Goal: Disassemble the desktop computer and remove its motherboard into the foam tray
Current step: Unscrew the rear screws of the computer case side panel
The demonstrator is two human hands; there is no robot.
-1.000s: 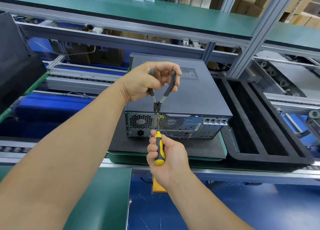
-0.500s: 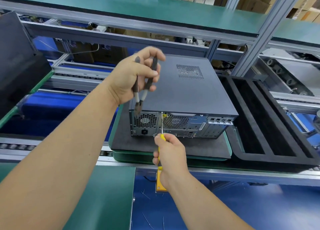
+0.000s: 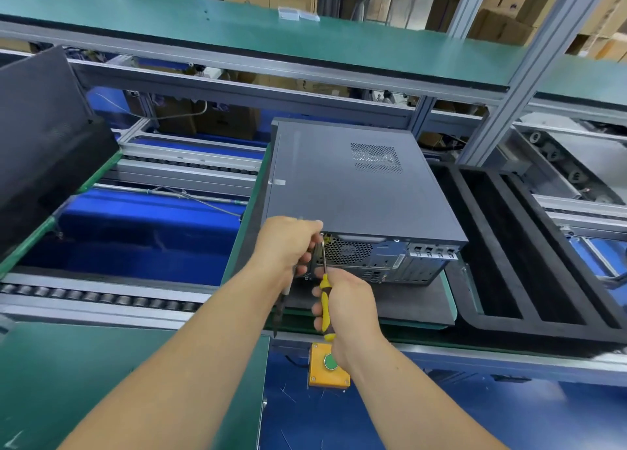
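A grey desktop computer (image 3: 353,188) lies on its side on a dark mat (image 3: 414,305), its rear panel facing me. My right hand (image 3: 346,304) grips a yellow and black screwdriver (image 3: 325,302), whose tip sits at the top edge of the rear panel. My left hand (image 3: 288,246) hangs in front of the rear panel's left part and holds grey-handled pliers (image 3: 283,293) that point downward. The black foam tray (image 3: 529,256) with long slots lies just right of the computer. The case is closed, so the motherboard is hidden.
A yellow box with a green button (image 3: 328,365) sits below the conveyor edge. A green table top (image 3: 101,382) is at lower left. A black foam slab (image 3: 44,144) leans at far left. A green shelf (image 3: 305,36) runs overhead.
My left hand dropped from above the case's left edge to the rear panel, and the pliers now point down. The screwdriver tip stays at the panel's top edge.
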